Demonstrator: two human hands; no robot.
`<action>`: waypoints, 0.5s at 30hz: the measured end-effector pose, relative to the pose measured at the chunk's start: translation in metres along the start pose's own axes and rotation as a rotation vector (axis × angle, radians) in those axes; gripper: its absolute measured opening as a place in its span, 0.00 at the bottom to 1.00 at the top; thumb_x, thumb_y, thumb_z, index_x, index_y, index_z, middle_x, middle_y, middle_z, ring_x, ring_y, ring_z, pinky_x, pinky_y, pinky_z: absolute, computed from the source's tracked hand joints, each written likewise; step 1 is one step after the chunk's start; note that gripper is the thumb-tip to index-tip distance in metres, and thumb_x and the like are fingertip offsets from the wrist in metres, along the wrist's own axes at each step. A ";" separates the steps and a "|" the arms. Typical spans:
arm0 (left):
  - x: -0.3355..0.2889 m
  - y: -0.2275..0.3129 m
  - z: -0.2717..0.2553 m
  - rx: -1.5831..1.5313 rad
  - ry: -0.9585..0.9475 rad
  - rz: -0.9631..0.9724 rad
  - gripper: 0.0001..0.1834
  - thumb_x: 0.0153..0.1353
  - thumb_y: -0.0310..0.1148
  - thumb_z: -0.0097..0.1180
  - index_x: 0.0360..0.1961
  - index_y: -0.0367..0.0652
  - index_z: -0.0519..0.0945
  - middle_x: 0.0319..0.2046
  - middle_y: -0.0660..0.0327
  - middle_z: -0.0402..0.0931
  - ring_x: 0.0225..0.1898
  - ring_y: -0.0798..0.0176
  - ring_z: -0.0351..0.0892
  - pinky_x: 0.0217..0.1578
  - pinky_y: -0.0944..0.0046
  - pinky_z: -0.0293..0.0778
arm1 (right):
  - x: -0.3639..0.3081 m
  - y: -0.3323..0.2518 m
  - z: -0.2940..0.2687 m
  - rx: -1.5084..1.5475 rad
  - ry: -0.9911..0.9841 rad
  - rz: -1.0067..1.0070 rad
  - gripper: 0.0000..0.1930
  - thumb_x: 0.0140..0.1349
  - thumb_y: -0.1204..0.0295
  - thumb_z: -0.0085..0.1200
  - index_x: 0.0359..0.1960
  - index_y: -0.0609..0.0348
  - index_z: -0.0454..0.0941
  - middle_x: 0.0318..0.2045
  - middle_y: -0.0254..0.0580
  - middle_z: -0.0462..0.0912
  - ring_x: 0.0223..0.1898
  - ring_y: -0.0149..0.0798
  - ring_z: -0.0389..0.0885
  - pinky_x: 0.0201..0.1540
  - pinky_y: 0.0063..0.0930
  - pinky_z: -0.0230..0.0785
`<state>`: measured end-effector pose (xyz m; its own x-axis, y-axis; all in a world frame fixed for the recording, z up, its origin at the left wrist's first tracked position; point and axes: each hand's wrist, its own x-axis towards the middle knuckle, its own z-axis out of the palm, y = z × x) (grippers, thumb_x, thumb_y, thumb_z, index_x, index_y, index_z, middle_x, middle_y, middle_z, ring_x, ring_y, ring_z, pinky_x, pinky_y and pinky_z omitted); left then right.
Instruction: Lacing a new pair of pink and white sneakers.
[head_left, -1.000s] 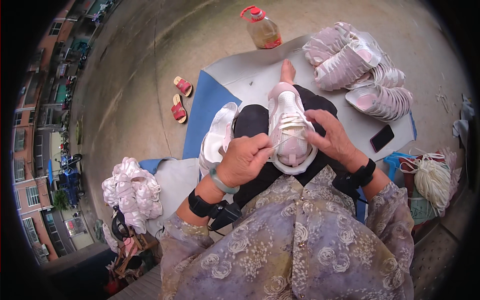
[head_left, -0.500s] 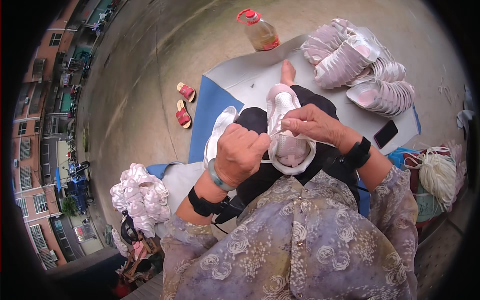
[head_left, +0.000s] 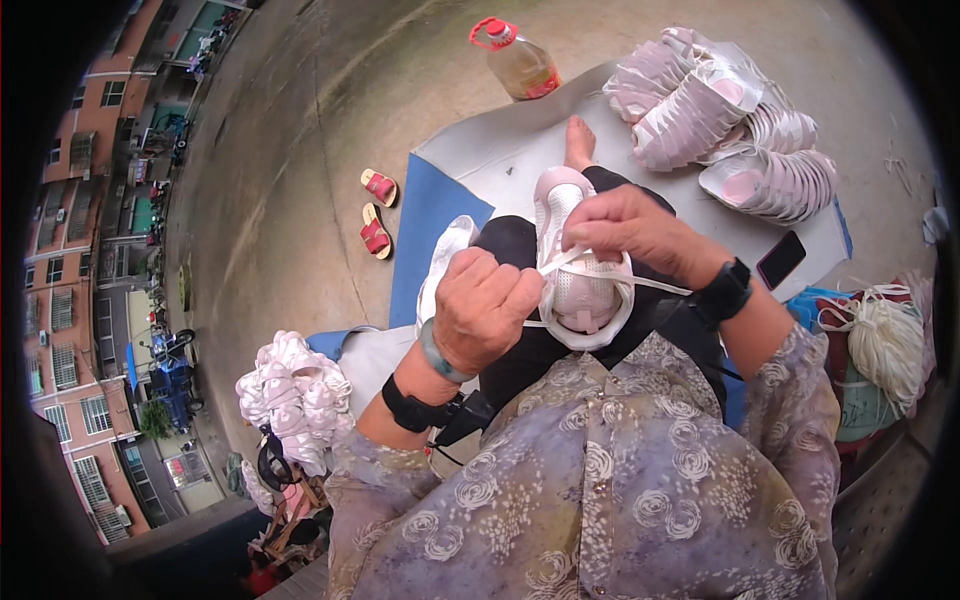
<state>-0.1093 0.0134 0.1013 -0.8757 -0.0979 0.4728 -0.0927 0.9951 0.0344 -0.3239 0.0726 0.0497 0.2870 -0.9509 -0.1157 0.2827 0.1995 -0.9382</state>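
A pink-and-white shoe upper (head_left: pixel 583 303) lies between my thighs, its toe pointing away and its opening toward me. My left hand (head_left: pixel 482 312) is closed on a white shoelace (head_left: pixel 655 284) just left of the upper's tongue. Over the lacing area, my right hand (head_left: pixel 640 232) pinches the same lace between thumb and fingers. A strand runs between the two hands, and a loose length trails out to the right below my right hand. Another white piece (head_left: pixel 450 250) rests by my left thigh, partly hidden by my left hand.
Stacked pink-and-white uppers (head_left: pixel 690 115) sit on a pale sheet (head_left: pixel 500 150) at the far right. A second pile (head_left: pixel 292 390) is at left. Around me are a phone (head_left: pixel 781 260), a lace bundle (head_left: pixel 885 350), red sandals (head_left: pixel 376 232) and a red-capped bottle (head_left: pixel 518 65).
My right hand has shifted slightly up and away from me. More lace shows between the hands, and a loose length now stretches out to the right.
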 end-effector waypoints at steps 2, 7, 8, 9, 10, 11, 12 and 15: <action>-0.001 0.004 0.009 -0.006 0.014 -0.021 0.08 0.40 0.23 0.58 0.26 0.41 0.74 0.17 0.63 0.63 0.19 0.61 0.64 0.22 0.63 0.59 | -0.013 -0.020 -0.009 0.148 0.097 -0.119 0.11 0.61 0.66 0.52 0.33 0.62 0.79 0.20 0.26 0.72 0.20 0.19 0.65 0.23 0.12 0.58; -0.006 0.022 0.050 -0.182 -0.117 -0.237 0.07 0.45 0.24 0.56 0.29 0.42 0.76 0.22 0.59 0.70 0.23 0.56 0.72 0.24 0.59 0.66 | -0.065 -0.058 -0.063 0.278 0.378 -0.391 0.13 0.65 0.67 0.44 0.44 0.64 0.73 0.14 0.22 0.62 0.13 0.17 0.54 0.24 0.15 0.54; -0.008 0.024 0.060 -0.181 -0.115 -0.240 0.07 0.45 0.24 0.56 0.29 0.42 0.76 0.22 0.59 0.70 0.23 0.56 0.72 0.24 0.59 0.66 | -0.076 -0.062 -0.076 0.296 0.427 -0.425 0.14 0.66 0.68 0.42 0.47 0.65 0.71 0.14 0.22 0.61 0.14 0.17 0.53 0.25 0.14 0.54; -0.010 0.025 0.070 -0.284 -0.160 -0.352 0.07 0.47 0.25 0.55 0.30 0.43 0.77 0.23 0.57 0.72 0.25 0.53 0.74 0.26 0.58 0.68 | -0.087 -0.063 -0.083 0.283 0.518 -0.477 0.15 0.67 0.69 0.40 0.49 0.66 0.69 0.14 0.22 0.61 0.14 0.17 0.53 0.25 0.13 0.52; -0.010 0.026 0.077 -0.385 -0.203 -0.464 0.07 0.49 0.25 0.54 0.32 0.43 0.78 0.24 0.56 0.73 0.27 0.51 0.75 0.27 0.57 0.70 | -0.100 -0.069 -0.091 0.290 0.545 -0.479 0.15 0.68 0.69 0.38 0.50 0.67 0.68 0.15 0.22 0.60 0.15 0.17 0.53 0.25 0.13 0.51; -0.011 0.027 0.082 -0.383 -0.202 -0.467 0.07 0.49 0.25 0.54 0.32 0.43 0.78 0.24 0.56 0.73 0.27 0.51 0.75 0.27 0.57 0.70 | -0.111 -0.070 -0.100 0.312 0.541 -0.511 0.16 0.68 0.70 0.38 0.51 0.68 0.67 0.17 0.23 0.59 0.16 0.17 0.52 0.24 0.15 0.50; -0.009 0.026 0.089 -0.394 -0.257 -0.518 0.07 0.50 0.27 0.54 0.32 0.43 0.79 0.25 0.55 0.74 0.28 0.50 0.76 0.28 0.57 0.71 | -0.125 -0.071 -0.110 0.313 0.551 -0.531 0.15 0.68 0.70 0.37 0.51 0.68 0.66 0.17 0.24 0.59 0.16 0.17 0.52 0.24 0.15 0.49; -0.003 0.021 0.095 -0.425 -0.369 -0.581 0.07 0.51 0.31 0.54 0.32 0.45 0.80 0.26 0.55 0.76 0.29 0.49 0.76 0.29 0.56 0.71 | -0.151 -0.067 -0.118 0.319 0.634 -0.536 0.15 0.68 0.71 0.37 0.51 0.68 0.65 0.17 0.24 0.58 0.17 0.17 0.52 0.23 0.15 0.49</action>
<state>-0.1537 0.0329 0.0172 -0.8497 -0.5256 -0.0419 -0.4581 0.6964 0.5525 -0.4939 0.1751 0.0916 -0.4914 -0.8685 0.0653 0.5019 -0.3437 -0.7937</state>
